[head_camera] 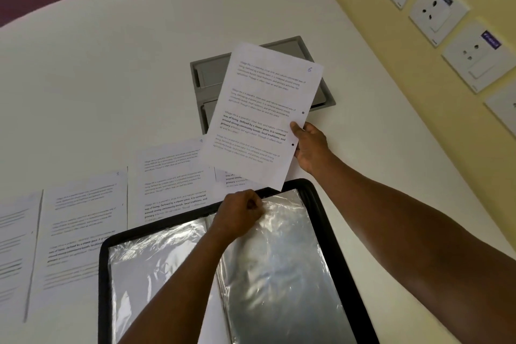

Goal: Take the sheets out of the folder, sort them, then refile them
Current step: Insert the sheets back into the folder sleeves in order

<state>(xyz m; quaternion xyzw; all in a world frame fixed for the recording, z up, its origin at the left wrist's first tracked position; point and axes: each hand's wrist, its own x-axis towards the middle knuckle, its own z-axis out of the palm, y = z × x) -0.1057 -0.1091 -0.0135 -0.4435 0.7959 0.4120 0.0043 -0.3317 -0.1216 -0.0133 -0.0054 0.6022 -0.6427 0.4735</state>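
A black display folder [339, 246] lies open on the white table, its clear plastic sleeves [282, 265] shining. My left hand [240, 212] pinches the top edge of the right-hand sleeve near the spine. Above the folder, my right hand [310, 145] holds a printed sheet [259, 117] by its punched right edge; a handwritten 6 marks its top corner. Several more printed sheets [170, 176] lie flat in a row on the table, left of and behind the folder. One sheet [83, 218] sits further left.
A grey recessed cable box [293, 47] is set into the white table [111, 78] behind the held sheet. Wall sockets [435, 8] line the yellow wall on the right. The table's curved far edge runs along the top left.
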